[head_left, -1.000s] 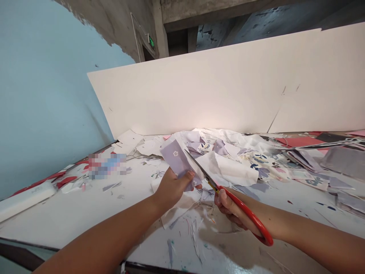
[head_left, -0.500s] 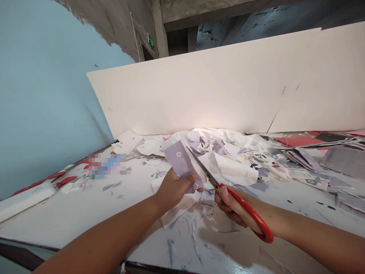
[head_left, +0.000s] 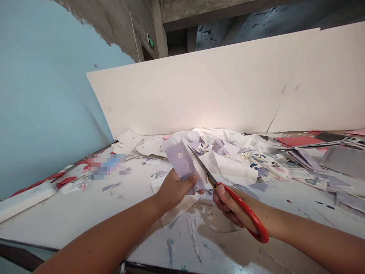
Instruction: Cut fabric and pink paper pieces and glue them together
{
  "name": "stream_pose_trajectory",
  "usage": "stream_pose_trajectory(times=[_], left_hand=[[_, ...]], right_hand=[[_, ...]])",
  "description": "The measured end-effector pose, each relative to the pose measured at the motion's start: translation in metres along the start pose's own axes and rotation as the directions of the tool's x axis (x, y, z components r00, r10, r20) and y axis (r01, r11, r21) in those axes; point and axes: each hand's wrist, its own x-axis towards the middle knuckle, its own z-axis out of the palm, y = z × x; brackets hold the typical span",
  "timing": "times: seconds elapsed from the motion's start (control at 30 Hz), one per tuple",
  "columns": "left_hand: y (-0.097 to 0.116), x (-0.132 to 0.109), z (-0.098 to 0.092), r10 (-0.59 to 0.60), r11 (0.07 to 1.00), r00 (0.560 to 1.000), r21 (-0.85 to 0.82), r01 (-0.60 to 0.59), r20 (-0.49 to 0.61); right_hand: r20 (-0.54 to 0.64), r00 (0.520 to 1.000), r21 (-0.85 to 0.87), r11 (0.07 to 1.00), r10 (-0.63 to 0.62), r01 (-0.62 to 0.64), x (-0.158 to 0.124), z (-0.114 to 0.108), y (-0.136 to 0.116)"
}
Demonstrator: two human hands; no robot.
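Note:
My left hand pinches a small lilac piece of paper with white flowers, held upright over the table. My right hand grips red-handled scissors. The dark blades point up and to the left, and lie along the right edge of the lilac piece. Fingers of both hands are closed round what they hold.
The white table is littered with paper scraps and thin offcuts below my hands. A heap of patterned and white cuttings lies behind. A tall white board stands at the back; a blue wall is on the left.
The lilac piece and my left hand have shifted slightly right, and the scissors have moved a little up along the paper's edge.

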Motion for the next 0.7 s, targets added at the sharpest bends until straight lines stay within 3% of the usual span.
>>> stream_pose_trajectory(times=[0.4,0.7], left_hand=[[0.0009,0.0006,-0.0007,-0.022,1.000,1.000,0.009,0.022,-0.005],[-0.0015,0.0006,-0.0027,-0.002,1.000,1.000,0.011,0.002,0.006]], right_hand=[[0.044,0.994,0.106,0.989,0.102,-0.106,-0.0003,-0.0023,-0.0054],[0.054,0.986,0.075,0.984,0.156,-0.160,-0.0008,-0.0018,-0.0052]])
